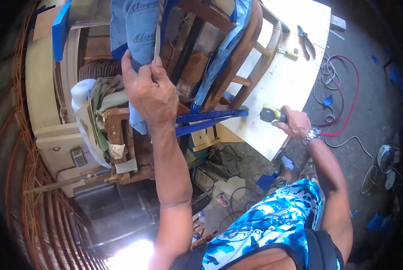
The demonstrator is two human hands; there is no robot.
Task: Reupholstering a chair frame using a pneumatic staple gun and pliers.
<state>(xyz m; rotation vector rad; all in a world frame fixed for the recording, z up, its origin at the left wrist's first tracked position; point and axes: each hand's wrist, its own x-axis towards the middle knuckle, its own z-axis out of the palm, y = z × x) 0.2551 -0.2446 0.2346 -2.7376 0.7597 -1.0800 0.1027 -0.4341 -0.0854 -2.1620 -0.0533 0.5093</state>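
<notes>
My left hand (150, 93) grips the edge of a light-blue printed fabric strip (140, 31), with its thumb on a narrow pale band along it. The fabric lies over a wooden chair frame (261, 53), which has darker blue strips (210, 119) along its lower edge. My right hand (297, 122) holds a yellow-and-black tool (270, 114), apparently a tape measure, low over a white board (264, 135). Pliers (306, 43) and a small brass-coloured cylindrical piece (287, 53) lie on the board, beyond my right hand.
Padding and cloth (89, 117) hang on wooden framing at the left. A red hose (357, 85), pale cables, blue scraps (327, 100) and a fan-like object (384, 158) are on the concrete floor at the right. Rusty bars (21, 171) line the far left.
</notes>
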